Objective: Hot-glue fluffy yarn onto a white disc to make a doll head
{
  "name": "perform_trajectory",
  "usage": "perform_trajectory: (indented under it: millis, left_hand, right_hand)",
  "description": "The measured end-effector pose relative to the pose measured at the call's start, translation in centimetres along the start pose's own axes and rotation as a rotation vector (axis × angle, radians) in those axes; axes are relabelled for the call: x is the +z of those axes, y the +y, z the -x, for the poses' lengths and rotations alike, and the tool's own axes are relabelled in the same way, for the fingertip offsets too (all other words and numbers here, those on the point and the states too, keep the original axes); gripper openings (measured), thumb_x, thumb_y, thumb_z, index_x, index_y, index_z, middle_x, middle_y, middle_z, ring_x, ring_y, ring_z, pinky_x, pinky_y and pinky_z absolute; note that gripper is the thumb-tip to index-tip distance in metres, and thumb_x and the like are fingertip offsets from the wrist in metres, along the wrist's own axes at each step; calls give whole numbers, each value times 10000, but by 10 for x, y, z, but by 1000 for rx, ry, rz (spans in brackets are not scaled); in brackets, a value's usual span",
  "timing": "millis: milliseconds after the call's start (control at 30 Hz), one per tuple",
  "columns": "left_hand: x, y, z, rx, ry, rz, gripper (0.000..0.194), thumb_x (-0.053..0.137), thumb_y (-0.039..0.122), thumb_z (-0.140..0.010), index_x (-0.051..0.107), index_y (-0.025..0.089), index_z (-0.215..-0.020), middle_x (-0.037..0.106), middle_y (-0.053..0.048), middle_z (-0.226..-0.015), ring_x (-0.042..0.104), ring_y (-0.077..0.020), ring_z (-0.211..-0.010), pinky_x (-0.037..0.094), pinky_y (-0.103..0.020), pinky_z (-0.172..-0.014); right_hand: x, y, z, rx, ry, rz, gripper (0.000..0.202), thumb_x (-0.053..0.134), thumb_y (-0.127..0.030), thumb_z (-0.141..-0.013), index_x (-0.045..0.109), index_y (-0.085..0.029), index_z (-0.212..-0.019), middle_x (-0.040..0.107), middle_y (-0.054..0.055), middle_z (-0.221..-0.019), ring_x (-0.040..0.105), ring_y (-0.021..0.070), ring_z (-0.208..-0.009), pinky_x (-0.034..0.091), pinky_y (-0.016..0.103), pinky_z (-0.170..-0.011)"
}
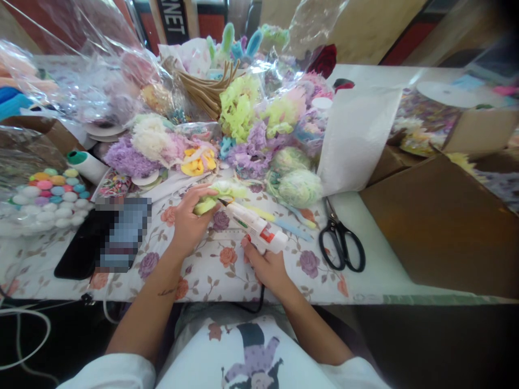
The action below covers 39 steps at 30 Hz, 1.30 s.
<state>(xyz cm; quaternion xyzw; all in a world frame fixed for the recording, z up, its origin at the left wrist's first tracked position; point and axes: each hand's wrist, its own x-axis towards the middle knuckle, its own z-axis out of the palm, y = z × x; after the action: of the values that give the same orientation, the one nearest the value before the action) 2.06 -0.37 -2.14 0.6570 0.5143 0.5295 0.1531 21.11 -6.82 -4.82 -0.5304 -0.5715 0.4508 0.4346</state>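
Note:
My right hand (265, 265) is closed round the handle of a white hot glue gun (259, 229) with a red patch on its side. Its dark nozzle points up and left, at or close to a yellow-green fluffy piece (207, 204). That piece sits in my left hand (192, 213), with the fingers bent round it; whether the nozzle touches it I cannot tell. Under the gun lies a clear ruler (229, 234) on the flowered cloth. Yellow and blue fuzzy stems (279, 220) lie just right of the gun.
Black-handled scissors (341, 243) lie right, beside a brown cardboard box (441, 227). Balls of pale green yarn (295, 178) and lilac ruffled trim (253, 151) crowd the back. Left are two phones (81, 243), bagged pom-poms (52, 197) and a thread spool (87, 166).

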Motion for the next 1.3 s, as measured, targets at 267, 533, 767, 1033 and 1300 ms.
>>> perform_trajectory:
  millis: [267,533,767,1033,1300]
  left_hand:
    - [0,2,-1,-44,13,33,220,750,264,-764,676,224,-967,705,-38,-1116,647,-210,-1079,490,-356,-970]
    - [0,1,0,-62,-11,81,239,766,263,-747,678,226,-967,703,-40,-1117,645,-214,-1079,491,-360,-966]
    - [-1,2,-1,-60,-3,76,228,755,282,-757,673,225,-961,703,-41,-1107,641,-214,-1077,486,-369,-970]
    - [-1,3,-1,-96,11,38,246,767,295,-742,671,226,-958,712,-36,-1102,653,-213,-1054,498,-360,-948]
    - [-1,1,-1,-130,11,37,259,769,307,-737,673,225,-962,711,-38,-1100,658,-208,-1022,513,-346,-920]
  right_hand:
    - [0,1,-1,8,38,-42,294,559,-400,-886,574,-200,-671,562,-18,-503,497,120,-443,418,243,-458]
    - [0,-3,0,-2,16,-20,338,553,-405,-893,549,-206,-619,556,-11,-497,513,126,-466,422,248,-478]
    - [1,-1,-1,52,62,-42,339,574,-459,-875,579,-208,-647,555,-11,-488,514,135,-448,406,246,-425]
    - [1,-3,-1,63,64,-47,310,567,-437,-879,584,-193,-688,550,-23,-489,484,114,-426,412,240,-437]
    - [-1,-6,-1,96,41,-74,327,584,-465,-857,573,-211,-652,532,-18,-471,494,129,-435,400,248,-420]
